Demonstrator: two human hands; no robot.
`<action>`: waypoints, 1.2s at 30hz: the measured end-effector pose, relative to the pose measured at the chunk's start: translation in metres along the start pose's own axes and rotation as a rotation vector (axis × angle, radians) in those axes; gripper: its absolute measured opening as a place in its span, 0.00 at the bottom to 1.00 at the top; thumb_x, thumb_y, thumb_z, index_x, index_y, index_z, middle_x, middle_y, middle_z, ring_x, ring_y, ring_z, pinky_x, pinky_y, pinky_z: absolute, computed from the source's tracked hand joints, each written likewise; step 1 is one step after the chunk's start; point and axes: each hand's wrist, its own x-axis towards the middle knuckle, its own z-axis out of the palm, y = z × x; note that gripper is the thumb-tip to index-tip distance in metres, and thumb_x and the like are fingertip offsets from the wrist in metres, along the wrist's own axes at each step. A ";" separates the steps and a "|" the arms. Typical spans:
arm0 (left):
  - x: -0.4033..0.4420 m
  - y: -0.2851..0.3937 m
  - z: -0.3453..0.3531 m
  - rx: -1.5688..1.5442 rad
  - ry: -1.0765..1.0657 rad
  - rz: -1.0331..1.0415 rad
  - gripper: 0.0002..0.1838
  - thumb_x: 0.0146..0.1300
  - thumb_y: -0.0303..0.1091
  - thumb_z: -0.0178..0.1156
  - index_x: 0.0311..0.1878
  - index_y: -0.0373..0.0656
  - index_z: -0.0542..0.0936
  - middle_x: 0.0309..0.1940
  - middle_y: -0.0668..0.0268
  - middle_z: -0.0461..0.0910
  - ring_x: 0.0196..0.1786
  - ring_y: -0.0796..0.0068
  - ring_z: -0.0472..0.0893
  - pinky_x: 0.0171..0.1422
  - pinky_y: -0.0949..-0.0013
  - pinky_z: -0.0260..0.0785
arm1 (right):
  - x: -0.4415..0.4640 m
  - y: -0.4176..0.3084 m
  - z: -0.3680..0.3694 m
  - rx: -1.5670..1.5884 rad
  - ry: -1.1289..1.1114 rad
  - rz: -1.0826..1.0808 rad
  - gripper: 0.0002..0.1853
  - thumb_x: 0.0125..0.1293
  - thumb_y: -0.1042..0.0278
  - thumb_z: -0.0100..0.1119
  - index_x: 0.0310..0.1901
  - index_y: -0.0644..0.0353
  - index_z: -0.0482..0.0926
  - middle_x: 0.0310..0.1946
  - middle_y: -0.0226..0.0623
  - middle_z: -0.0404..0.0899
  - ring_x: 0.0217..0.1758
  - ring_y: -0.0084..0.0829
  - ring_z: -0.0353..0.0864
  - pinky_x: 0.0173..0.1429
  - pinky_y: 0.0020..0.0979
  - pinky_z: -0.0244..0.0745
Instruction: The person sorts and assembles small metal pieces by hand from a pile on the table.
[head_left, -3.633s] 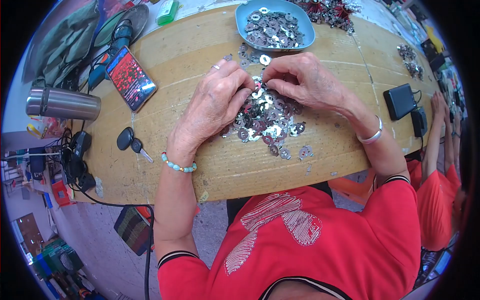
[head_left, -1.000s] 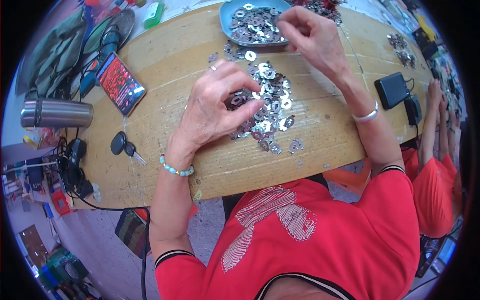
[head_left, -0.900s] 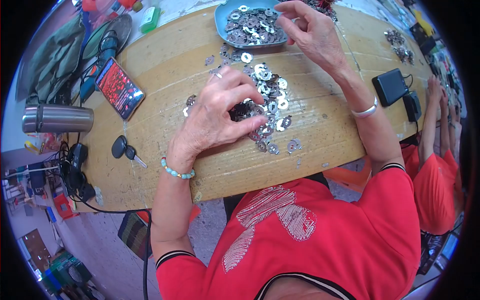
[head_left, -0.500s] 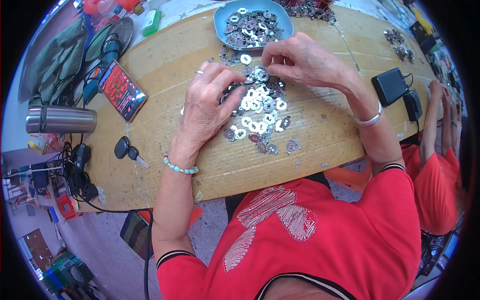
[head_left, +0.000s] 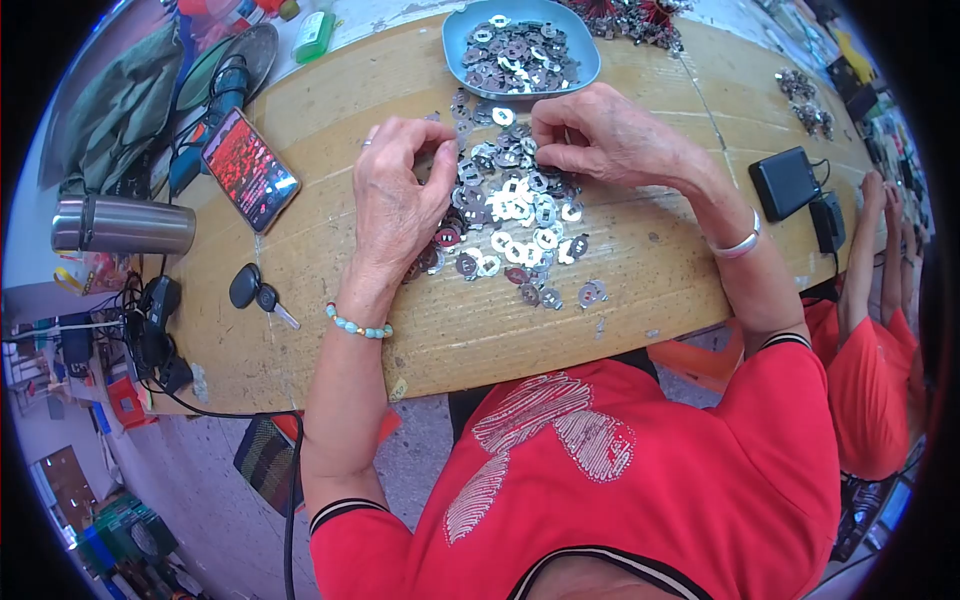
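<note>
Small flat metal pieces [head_left: 520, 205] lie in a loose pile on the wooden table [head_left: 660, 270]. At the pile's left edge is my left hand [head_left: 405, 185], with thumb and index finger brought together; whatever is between them is too small to make out. My right hand [head_left: 610, 140] is at the upper right of the pile, its fingers curled into a pinch whose contents are hidden. Behind the pile stands a blue tray [head_left: 591, 72], holding many more metal pieces [head_left: 520, 55].
A phone [head_left: 250, 170], keys [head_left: 262, 290] and a steel flask [head_left: 125, 224] are on the left. Black boxes [head_left: 785, 183] lie on the right, near another person's arms [head_left: 870, 235]. Metal clusters [head_left: 803, 103] sit at the back right.
Since about a second ago, my right hand has come down from beside the tray to the pile. My left hand has drawn left and its fingers have closed together.
</note>
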 end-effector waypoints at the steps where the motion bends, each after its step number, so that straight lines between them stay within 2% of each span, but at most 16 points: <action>1: 0.000 0.003 0.001 -0.045 -0.022 -0.018 0.04 0.58 0.25 0.65 0.37 0.37 0.83 0.31 0.59 0.81 0.40 0.58 0.80 0.47 0.59 0.73 | 0.000 -0.001 -0.002 0.032 -0.006 -0.004 0.09 0.64 0.67 0.63 0.34 0.66 0.79 0.24 0.44 0.79 0.26 0.38 0.79 0.36 0.38 0.73; 3: 0.000 0.010 0.000 -0.136 -0.064 -0.055 0.06 0.57 0.25 0.65 0.38 0.38 0.84 0.32 0.58 0.81 0.41 0.58 0.80 0.47 0.59 0.73 | 0.000 -0.004 -0.003 0.111 -0.020 -0.006 0.10 0.65 0.66 0.62 0.34 0.66 0.79 0.23 0.41 0.79 0.25 0.34 0.78 0.34 0.36 0.72; 7: -0.001 0.013 0.001 -0.103 -0.099 0.174 0.09 0.55 0.26 0.67 0.40 0.38 0.84 0.36 0.57 0.80 0.43 0.57 0.79 0.49 0.58 0.73 | 0.001 -0.005 -0.001 0.341 -0.097 0.038 0.11 0.68 0.62 0.61 0.35 0.64 0.80 0.23 0.32 0.77 0.24 0.23 0.75 0.31 0.30 0.71; 11: 0.000 0.015 0.000 -0.134 -0.115 0.189 0.09 0.54 0.26 0.67 0.40 0.37 0.84 0.37 0.58 0.81 0.44 0.57 0.79 0.50 0.58 0.73 | 0.003 -0.002 0.002 0.491 -0.207 0.077 0.12 0.70 0.60 0.60 0.36 0.61 0.79 0.24 0.26 0.76 0.24 0.16 0.73 0.30 0.23 0.69; 17: 0.000 0.013 -0.001 -0.257 -0.145 0.138 0.09 0.54 0.26 0.68 0.39 0.37 0.83 0.37 0.59 0.81 0.44 0.60 0.79 0.50 0.60 0.73 | 0.003 -0.004 0.008 0.636 -0.221 0.128 0.10 0.70 0.62 0.60 0.36 0.60 0.79 0.28 0.26 0.78 0.24 0.15 0.72 0.28 0.21 0.67; 23: 0.001 0.014 -0.004 -0.315 -0.193 0.057 0.07 0.54 0.27 0.69 0.35 0.37 0.81 0.34 0.61 0.81 0.40 0.63 0.78 0.46 0.63 0.72 | 0.004 -0.007 0.008 0.779 -0.168 0.234 0.09 0.70 0.65 0.59 0.43 0.61 0.79 0.30 0.27 0.80 0.25 0.14 0.75 0.27 0.18 0.68; 26: 0.001 0.011 -0.003 -0.301 -0.191 0.095 0.07 0.54 0.27 0.69 0.33 0.37 0.81 0.32 0.61 0.80 0.38 0.63 0.78 0.46 0.63 0.71 | 0.005 -0.008 0.009 0.714 -0.141 0.218 0.10 0.70 0.66 0.60 0.47 0.63 0.79 0.29 0.28 0.80 0.25 0.15 0.76 0.27 0.19 0.70; 29: 0.001 0.010 -0.002 -0.300 -0.190 0.123 0.07 0.55 0.27 0.69 0.33 0.37 0.81 0.31 0.61 0.80 0.38 0.63 0.78 0.45 0.62 0.71 | 0.006 0.001 0.020 0.696 -0.100 0.110 0.10 0.70 0.68 0.61 0.46 0.64 0.79 0.28 0.28 0.80 0.25 0.16 0.76 0.28 0.19 0.70; 35: 0.001 0.010 -0.002 -0.264 -0.180 0.136 0.05 0.55 0.27 0.67 0.34 0.37 0.82 0.33 0.60 0.81 0.40 0.60 0.78 0.47 0.60 0.71 | 0.005 -0.004 0.009 0.567 -0.112 0.077 0.07 0.70 0.69 0.61 0.42 0.65 0.80 0.27 0.27 0.79 0.25 0.15 0.76 0.30 0.21 0.73; 36: 0.001 0.011 -0.003 -0.221 -0.173 0.160 0.05 0.55 0.26 0.66 0.35 0.37 0.82 0.33 0.59 0.81 0.40 0.60 0.78 0.48 0.60 0.71 | 0.005 -0.003 0.007 0.579 -0.030 0.070 0.07 0.69 0.70 0.62 0.42 0.65 0.80 0.28 0.28 0.79 0.25 0.16 0.76 0.30 0.21 0.73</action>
